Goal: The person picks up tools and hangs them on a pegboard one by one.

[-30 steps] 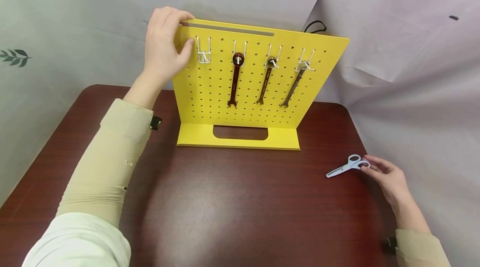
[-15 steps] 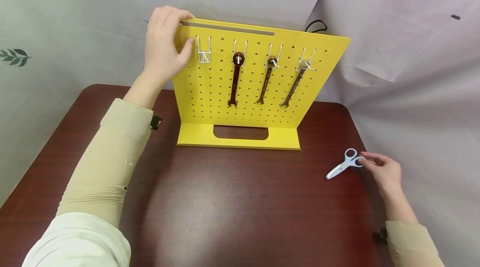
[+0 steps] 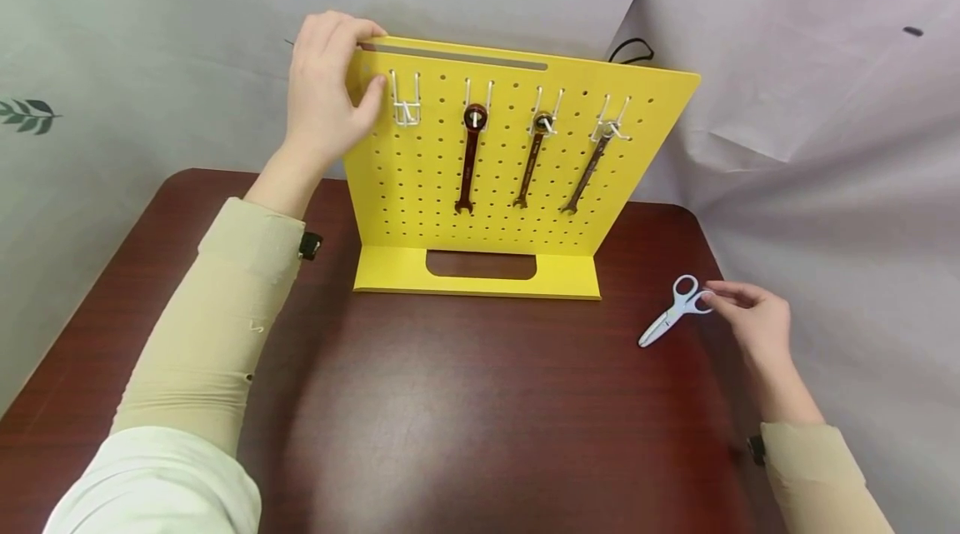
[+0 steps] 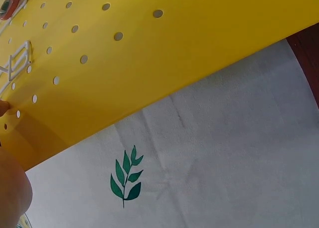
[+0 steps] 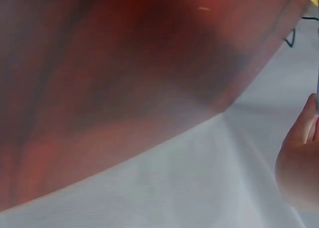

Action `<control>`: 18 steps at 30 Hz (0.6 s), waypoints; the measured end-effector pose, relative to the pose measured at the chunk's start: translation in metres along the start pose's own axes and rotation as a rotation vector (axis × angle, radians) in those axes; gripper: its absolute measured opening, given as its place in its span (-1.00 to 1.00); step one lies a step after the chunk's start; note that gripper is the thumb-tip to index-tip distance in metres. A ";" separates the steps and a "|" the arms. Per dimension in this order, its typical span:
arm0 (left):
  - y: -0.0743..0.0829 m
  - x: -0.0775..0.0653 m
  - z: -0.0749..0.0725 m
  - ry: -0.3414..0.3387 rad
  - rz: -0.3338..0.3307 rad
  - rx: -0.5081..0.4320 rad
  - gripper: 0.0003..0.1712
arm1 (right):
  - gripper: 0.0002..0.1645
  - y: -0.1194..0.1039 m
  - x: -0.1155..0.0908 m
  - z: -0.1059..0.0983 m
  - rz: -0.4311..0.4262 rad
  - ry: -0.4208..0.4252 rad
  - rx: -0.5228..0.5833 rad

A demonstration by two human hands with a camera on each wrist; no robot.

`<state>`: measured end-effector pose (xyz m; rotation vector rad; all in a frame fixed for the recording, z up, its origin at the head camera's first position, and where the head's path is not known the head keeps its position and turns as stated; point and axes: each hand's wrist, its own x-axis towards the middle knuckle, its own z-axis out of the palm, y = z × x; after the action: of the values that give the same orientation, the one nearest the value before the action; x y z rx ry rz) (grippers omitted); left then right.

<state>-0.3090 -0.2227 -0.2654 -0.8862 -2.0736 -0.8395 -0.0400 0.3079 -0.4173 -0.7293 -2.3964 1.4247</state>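
My left hand (image 3: pixel 324 84) grips the upper left corner of a yellow pegboard (image 3: pixel 420 192), thumb on its front face. Beside that thumb is a white wire hook (image 3: pixel 407 105) with nothing on it. Three wrenches hang from hooks further right: a reddish one (image 3: pixel 469 159), a middle one (image 3: pixel 531 163) and a right one (image 3: pixel 588 172). My right hand (image 3: pixel 757 321) pinches one handle loop of light blue scissors (image 3: pixel 675 309) at the table's right side, blades pointing to the lower left. Only part of the right hand (image 5: pixel 301 163) shows in the right wrist view.
The pegboard's foot stands on a dark red-brown table (image 3: pixel 480 401). Pale cloth (image 3: pixel 810 101) hangs behind and to the right, close to the table edge. A black cord loop (image 3: pixel 632 51) shows behind the board's upper right.
My right hand has moved left and away from me with the scissors, whose blades now point more steeply down. The left hand stays on the board's corner.
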 end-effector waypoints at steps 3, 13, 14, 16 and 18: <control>0.000 0.000 -0.001 -0.006 0.007 0.010 -0.57 | -0.75 -0.011 0.002 0.002 -0.012 -0.012 0.012; 0.000 0.000 -0.001 -0.010 0.009 0.011 -0.57 | -0.76 -0.049 0.013 0.014 -0.077 -0.043 0.052; 0.000 0.000 -0.001 -0.010 0.009 0.010 -0.57 | -0.76 -0.052 0.014 0.016 -0.083 -0.046 0.061; -0.001 0.000 -0.001 -0.010 0.008 0.010 -0.57 | -0.75 -0.059 0.015 0.021 -0.094 -0.053 0.080; -0.001 0.000 -0.001 -0.011 0.010 0.012 -0.57 | -0.75 -0.067 0.016 0.027 -0.101 -0.060 0.103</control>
<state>-0.3097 -0.2240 -0.2651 -0.8958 -2.0796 -0.8176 -0.0850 0.2706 -0.3725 -0.5407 -2.3471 1.5361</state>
